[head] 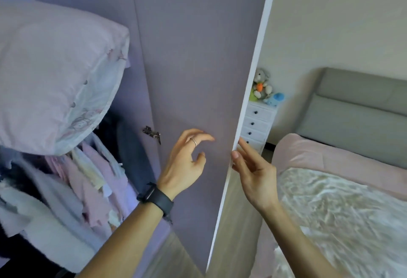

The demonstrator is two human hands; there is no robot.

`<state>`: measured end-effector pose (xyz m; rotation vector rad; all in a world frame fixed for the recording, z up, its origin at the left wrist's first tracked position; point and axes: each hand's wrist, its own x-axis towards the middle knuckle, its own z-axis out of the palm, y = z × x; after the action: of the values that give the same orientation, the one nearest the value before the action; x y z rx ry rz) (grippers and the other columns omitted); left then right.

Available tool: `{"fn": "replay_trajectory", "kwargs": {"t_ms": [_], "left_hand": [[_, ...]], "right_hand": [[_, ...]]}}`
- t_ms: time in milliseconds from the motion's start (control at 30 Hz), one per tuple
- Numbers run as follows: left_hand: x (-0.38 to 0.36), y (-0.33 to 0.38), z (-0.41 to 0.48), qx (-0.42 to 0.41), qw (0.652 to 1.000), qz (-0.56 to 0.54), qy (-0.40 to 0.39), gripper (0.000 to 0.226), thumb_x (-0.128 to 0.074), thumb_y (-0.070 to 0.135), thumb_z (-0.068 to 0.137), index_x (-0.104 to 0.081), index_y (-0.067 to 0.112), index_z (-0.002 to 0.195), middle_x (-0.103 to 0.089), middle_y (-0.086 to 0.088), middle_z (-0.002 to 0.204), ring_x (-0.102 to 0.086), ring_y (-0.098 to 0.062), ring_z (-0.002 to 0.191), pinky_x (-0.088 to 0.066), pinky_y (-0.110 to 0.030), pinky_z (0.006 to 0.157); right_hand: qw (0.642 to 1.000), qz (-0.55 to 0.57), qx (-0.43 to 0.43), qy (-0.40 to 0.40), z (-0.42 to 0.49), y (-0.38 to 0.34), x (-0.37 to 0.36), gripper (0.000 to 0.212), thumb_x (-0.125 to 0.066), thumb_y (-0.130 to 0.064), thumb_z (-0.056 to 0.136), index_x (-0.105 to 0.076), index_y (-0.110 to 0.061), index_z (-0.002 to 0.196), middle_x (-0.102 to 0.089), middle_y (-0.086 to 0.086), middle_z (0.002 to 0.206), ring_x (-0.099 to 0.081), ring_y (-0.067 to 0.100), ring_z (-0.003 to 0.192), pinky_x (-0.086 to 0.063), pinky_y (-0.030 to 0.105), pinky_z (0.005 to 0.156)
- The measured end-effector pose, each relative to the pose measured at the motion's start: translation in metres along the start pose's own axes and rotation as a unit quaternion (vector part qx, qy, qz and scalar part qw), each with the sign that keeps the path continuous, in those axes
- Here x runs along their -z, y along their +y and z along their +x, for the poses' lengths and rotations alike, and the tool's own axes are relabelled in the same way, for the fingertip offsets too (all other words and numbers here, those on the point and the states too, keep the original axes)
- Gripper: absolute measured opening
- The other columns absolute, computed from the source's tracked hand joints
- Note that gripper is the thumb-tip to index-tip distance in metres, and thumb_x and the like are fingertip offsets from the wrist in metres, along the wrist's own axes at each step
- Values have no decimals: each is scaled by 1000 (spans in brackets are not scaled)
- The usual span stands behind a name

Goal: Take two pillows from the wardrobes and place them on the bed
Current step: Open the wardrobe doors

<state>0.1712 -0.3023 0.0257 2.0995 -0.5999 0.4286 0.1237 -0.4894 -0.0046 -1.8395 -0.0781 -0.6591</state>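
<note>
A pale pink pillow [55, 74] bulges out of the open wardrobe at upper left, above hanging clothes. The wardrobe door [193, 68] stands open in the middle of the view, its white edge toward me. My right hand [253, 167] holds that edge, thumb on the inner face and fingers behind it. My left hand [187, 161], with a ring and a black wristband, hovers open just in front of the door's inner face, touching nothing. The bed [341, 211] lies at the right with a pink cover and a shiny crumpled quilt.
Hanging clothes [72, 189] fill the wardrobe below the pillow. A door hinge [152, 133] sits on the inner panel. A white chest of drawers [257, 123] with soft toys [262, 88] stands behind the door, beside the grey headboard [356, 110].
</note>
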Motion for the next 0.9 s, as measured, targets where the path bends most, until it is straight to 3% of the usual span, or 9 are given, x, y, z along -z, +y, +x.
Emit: {"fn": "replay_trajectory", "kwargs": {"t_ms": [100,167,233,333,433,567,700,800,900], "left_hand": [[-19,-6,22,-34,993,98,54,51,-69,22,86,-49,42,129,-34,13,150,-55,-14,122,-57,-36,82],[-34,-13,33,-63,987,139,58,72,-72,29,85,-33,43,145,-20,7,163,-50,-27,132,-56,-46,90],[-47,-23,43,-85,977,190,35,88,-73,37,85,-20,40,155,-8,1,168,-38,-31,143,-44,-59,106],[-63,-36,57,-102,949,297,5,105,-76,47,82,-4,37,159,-1,-9,168,-20,-31,152,-29,-68,110],[-77,-38,71,-89,938,336,4,113,-78,49,78,0,37,158,-3,-11,168,-16,-30,153,-23,-69,111],[-94,-37,85,-63,930,362,16,111,-76,52,78,1,38,157,-1,-9,167,-17,-28,153,-25,-69,110],[-104,-36,95,-41,926,375,13,110,-74,52,81,7,39,156,3,-8,167,-16,-28,153,-25,-68,110],[-104,-38,98,-40,921,388,-1,110,-70,53,84,14,40,155,12,-7,167,-10,-27,154,-23,-67,111],[-101,-39,97,-46,922,384,-2,111,-69,47,88,20,41,153,22,-4,165,-3,-26,155,-20,-67,113]], "right_hand": [[997,-54,40,25,11,11,4,37,-51,-53,99,-47,-66,134,-72,-21,99,-72,22,85,-60,29,81],[994,-78,54,51,20,20,7,37,-47,-52,101,-45,-66,135,-71,-11,94,-70,16,76,-53,13,73],[992,-89,46,72,31,27,9,39,-45,-47,103,-43,-64,138,-70,-10,88,-67,12,73,-46,6,69],[990,-108,26,92,50,36,12,48,-47,-33,104,-39,-60,143,-69,-9,96,-65,12,80,-45,6,69],[984,-132,10,117,64,43,10,51,-47,-22,106,-39,-50,148,-70,-8,86,-60,14,72,-46,17,66],[976,-154,17,153,77,52,1,53,-45,-13,106,-38,-31,155,-72,3,110,-66,22,86,-54,32,75],[971,-167,4,173,91,59,-3,59,-45,-8,103,-35,-32,155,-72,2,109,-64,21,82,-49,24,70],[973,-141,4,180,96,61,-1,58,-45,-9,103,-36,-38,152,-71,-4,89,-56,12,66,-45,19,63],[976,-126,-20,173,95,57,4,53,-47,-17,105,-37,-48,148,-56,-12,66,-49,5,60,-39,10,57]]}}
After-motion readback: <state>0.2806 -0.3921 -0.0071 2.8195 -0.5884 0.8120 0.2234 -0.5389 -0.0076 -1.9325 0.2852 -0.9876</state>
